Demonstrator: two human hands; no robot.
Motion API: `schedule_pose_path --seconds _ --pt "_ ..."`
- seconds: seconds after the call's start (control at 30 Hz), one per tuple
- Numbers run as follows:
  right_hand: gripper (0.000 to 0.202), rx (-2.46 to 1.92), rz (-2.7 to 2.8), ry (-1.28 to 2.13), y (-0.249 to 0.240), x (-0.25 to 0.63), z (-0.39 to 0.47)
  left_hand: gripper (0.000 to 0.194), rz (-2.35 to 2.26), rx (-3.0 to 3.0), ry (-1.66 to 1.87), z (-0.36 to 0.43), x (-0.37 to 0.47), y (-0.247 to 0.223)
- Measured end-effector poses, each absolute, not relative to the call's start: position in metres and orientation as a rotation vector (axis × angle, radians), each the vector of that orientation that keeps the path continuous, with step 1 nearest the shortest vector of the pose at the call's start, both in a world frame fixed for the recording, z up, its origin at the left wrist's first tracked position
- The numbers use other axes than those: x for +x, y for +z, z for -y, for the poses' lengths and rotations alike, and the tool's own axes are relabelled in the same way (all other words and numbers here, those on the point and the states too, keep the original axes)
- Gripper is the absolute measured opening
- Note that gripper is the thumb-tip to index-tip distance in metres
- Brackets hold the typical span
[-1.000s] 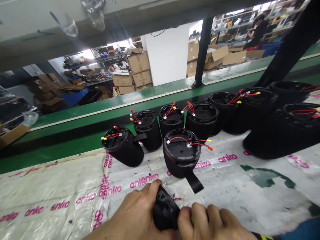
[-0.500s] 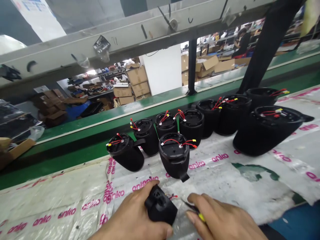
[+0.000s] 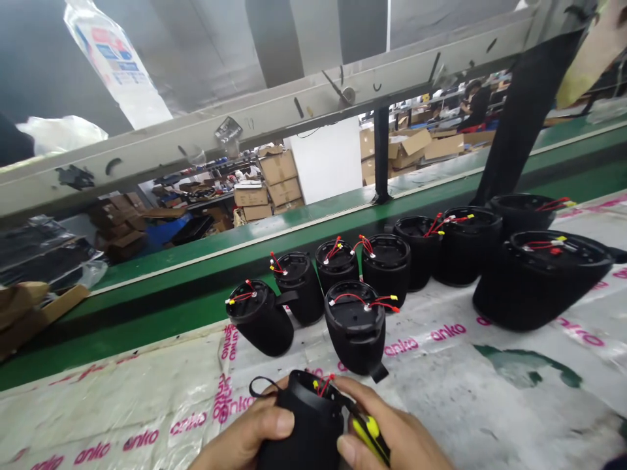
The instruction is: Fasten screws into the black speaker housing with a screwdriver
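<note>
At the bottom centre my left hand [image 3: 245, 437] grips a black cylindrical speaker housing [image 3: 306, 424], held upright with red wires at its open top. My right hand [image 3: 399, 437] presses against the housing's right side and holds a yellow-and-black hand tool [image 3: 368, 434] whose tip points at the housing's rim. Just beyond, another black housing [image 3: 356, 325] with red and yellow wires stands on the plastic-covered bench [image 3: 147, 398].
Several more black housings [image 3: 392, 258] stand in a row along the green conveyor belt [image 3: 171, 274]; a larger one [image 3: 539, 277] leans at right. A black post [image 3: 524, 104] rises at right. Cardboard boxes [image 3: 279, 176] and a distant person [image 3: 473, 104] lie beyond.
My left hand turned the housing upright and lifted it. My right hand closed in on it with the tool. The view tilted upward.
</note>
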State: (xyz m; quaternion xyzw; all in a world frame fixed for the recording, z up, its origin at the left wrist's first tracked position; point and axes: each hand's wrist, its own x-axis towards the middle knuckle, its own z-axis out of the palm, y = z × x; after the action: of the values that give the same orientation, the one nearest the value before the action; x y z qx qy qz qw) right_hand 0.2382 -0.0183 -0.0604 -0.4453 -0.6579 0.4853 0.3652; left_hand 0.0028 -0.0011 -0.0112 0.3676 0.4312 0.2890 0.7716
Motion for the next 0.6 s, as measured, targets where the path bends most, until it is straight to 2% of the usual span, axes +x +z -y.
schedule_pose_path --seconds 0.23,0.27,0.4,0.43,0.5,0.6 --pt "0.033 -1.069 1.714 1.352 -0.049 0.236 0.011 0.071 -1.078 0.838 0.649 0.004 0.001 -0.014" --pt "0.03 -1.1 1.724 1.334 -0.05 0.235 0.011 0.076 -1.138 0.905 0.658 0.005 0.0 -0.012" --pt "0.024 -1.152 1.844 1.178 -0.053 0.229 0.011 0.12 -1.275 1.272 0.587 0.011 0.0 0.001" --pt "0.026 -1.163 1.877 1.089 -0.054 0.228 0.012 0.121 -1.297 1.337 0.548 0.011 0.002 0.004" --pt "0.032 -1.224 1.907 0.811 -0.056 0.226 0.015 0.112 -1.347 1.409 0.477 0.011 0.004 0.008" --pt "0.016 -1.296 1.965 0.405 -0.061 0.226 0.022 0.102 -1.378 1.456 0.395 0.008 0.005 0.009"
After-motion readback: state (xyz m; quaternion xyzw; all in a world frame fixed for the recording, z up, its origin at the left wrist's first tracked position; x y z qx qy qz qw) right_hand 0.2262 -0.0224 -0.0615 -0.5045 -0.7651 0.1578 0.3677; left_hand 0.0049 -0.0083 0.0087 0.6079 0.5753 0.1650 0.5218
